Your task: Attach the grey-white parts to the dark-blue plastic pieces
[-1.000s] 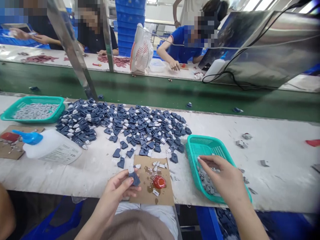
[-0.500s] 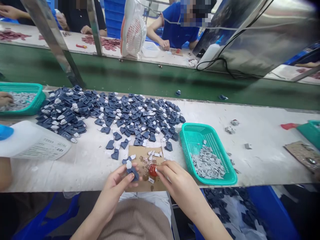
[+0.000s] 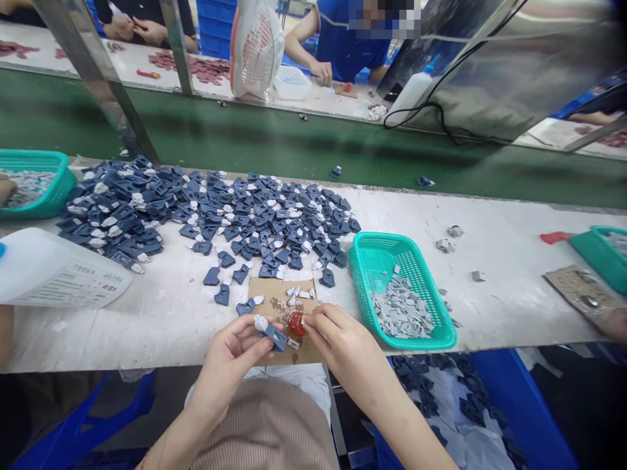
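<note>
Between the thumb and fingers of my left hand (image 3: 234, 349) is a dark blue plastic part (image 3: 277, 337) with a white tip. My right hand (image 3: 337, 336) is pinched at a small red dish (image 3: 296, 324); a small grey-white piece (image 3: 303, 321) shows at its fingertips. The dish rests on a wet piece of cardboard (image 3: 262, 288), where several small grey pieces (image 3: 304, 295) lie. One more grey piece (image 3: 293, 343) sits just below the dish. Another dark blue part (image 3: 245, 306) lies at the cardboard's left edge.
A big pile of dark blue parts (image 3: 264, 222) spreads behind the cardboard. To the right stands a green basket (image 3: 443, 320) of grey pieces. A large white bottle (image 3: 63, 274) lies at left. Co-workers sit across the green belt (image 3: 235, 137); other hands show at both side edges.
My left hand has turned the blue part so that its slotted face shows, a little nearer the dish. My right hand stays at the dish. The whole view has shifted slightly.
</note>
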Demonstrator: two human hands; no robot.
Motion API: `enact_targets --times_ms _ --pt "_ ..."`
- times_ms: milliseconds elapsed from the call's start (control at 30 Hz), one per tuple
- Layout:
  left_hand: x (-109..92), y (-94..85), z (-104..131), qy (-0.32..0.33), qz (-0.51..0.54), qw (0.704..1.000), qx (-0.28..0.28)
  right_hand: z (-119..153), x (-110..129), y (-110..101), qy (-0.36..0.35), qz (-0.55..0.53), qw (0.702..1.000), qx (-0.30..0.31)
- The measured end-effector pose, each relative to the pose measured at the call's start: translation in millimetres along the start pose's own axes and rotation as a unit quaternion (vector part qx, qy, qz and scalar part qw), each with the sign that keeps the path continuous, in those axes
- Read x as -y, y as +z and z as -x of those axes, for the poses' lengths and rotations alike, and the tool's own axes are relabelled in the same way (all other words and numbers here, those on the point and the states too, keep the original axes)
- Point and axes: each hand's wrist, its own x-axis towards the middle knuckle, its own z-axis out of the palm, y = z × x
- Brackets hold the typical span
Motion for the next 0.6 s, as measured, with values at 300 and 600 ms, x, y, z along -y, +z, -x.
enact_targets --times_ms 300,600 --pt "8 3.4 -3 0.027 -0.006 0.999 0.028 1 2 -7 0.067 -0.139 0.988 -0.011" --pt "4 17.3 1 0.031 0.010 0.998 0.048 -1 11 -31 0.268 -0.549 0.791 0.014"
